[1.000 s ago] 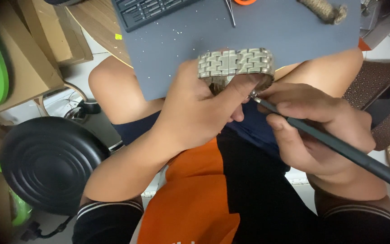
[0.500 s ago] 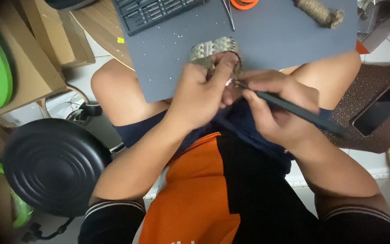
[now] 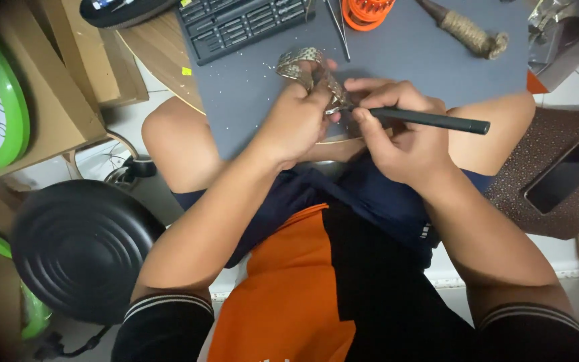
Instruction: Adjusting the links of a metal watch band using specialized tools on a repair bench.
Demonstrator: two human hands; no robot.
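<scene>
A metal watch bracelet (image 3: 309, 70) is gripped by the closed fingers of the left hand (image 3: 296, 121) at upper centre of the frame, above the grey worktop mat (image 3: 249, 94). A slim black tool (image 3: 430, 121) is pinched in the right hand (image 3: 403, 137), its tip set against the bracelet.

Silver metal link watch bracelet (image 3: 306, 67) pinched in my left hand (image 3: 296, 124), band looped upward over grey work mat (image 3: 397, 64). Slim black pen-shaped tool (image 3: 430, 121) in my right hand (image 3: 403, 144), lying level, tip touching bracelet.
</scene>
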